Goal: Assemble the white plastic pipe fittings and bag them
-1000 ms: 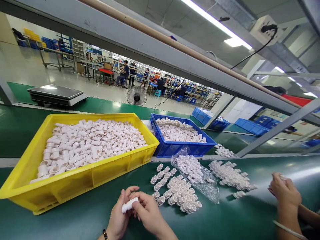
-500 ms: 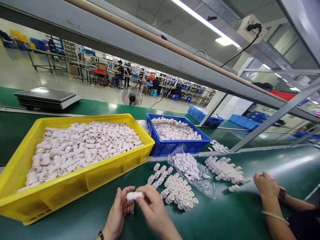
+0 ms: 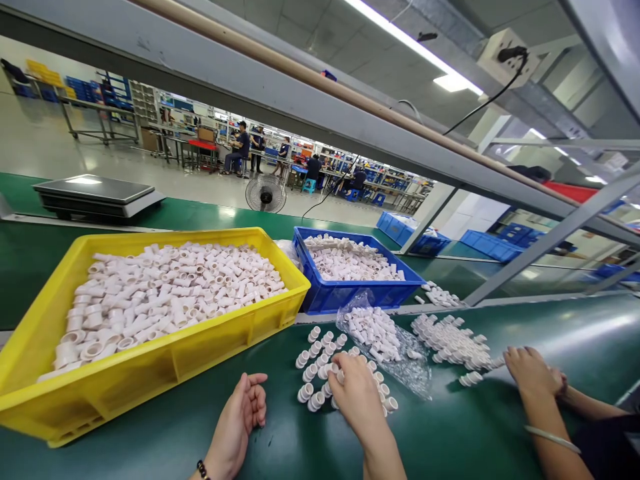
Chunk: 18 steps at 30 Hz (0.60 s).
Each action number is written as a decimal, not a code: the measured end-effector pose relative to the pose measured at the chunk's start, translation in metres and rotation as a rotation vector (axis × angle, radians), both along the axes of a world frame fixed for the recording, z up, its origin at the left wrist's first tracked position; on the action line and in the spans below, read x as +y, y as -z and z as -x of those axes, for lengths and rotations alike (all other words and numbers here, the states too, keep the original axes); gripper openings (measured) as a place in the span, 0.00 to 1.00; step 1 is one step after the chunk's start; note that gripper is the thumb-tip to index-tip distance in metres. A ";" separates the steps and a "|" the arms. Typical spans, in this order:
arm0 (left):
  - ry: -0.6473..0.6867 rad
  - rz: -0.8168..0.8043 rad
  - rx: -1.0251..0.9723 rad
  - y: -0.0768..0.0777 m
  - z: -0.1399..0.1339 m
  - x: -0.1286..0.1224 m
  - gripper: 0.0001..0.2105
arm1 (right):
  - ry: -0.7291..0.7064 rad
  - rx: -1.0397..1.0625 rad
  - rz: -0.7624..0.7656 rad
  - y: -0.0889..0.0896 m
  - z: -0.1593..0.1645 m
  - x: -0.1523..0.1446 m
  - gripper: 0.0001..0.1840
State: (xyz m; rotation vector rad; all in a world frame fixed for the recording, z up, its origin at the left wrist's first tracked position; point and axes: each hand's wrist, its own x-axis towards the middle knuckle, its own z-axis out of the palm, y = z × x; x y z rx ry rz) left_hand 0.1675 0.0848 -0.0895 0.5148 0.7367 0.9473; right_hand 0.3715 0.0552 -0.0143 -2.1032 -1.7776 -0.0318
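Observation:
My left hand [image 3: 240, 415] rests above the green bench with its fingers loosely curled and apart, holding nothing. To its right, my right hand [image 3: 359, 393] reaches down over a cluster of white plastic pipe fittings [image 3: 316, 401]. Its thumb and bent fingers close around fittings at the middle of the cluster; the back of the hand hides part of the grip. Most of these short tubes stand on end, close together. Beyond the cluster, more white fittings [image 3: 373, 330] lie in a heap on a clear plastic bag [image 3: 417, 380].
A yellow crate [image 3: 165, 363] and a blue crate [image 3: 360, 293] hold many white fittings. Right of the bag lies another pile of fittings [image 3: 453, 340], near a co-worker's hands [image 3: 533, 373]. A scale [image 3: 97, 193] stands behind the yellow crate. A metal frame crosses overhead.
The white fitting that was between both hands has left them. My right hand has moved right onto the cluster, whose near-left fittings now sit further left. My left hand stays nearly in place, empty.

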 end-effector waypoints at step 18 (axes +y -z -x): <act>0.007 0.006 -0.004 0.004 0.000 0.001 0.18 | 0.040 0.167 -0.113 0.003 -0.004 0.005 0.05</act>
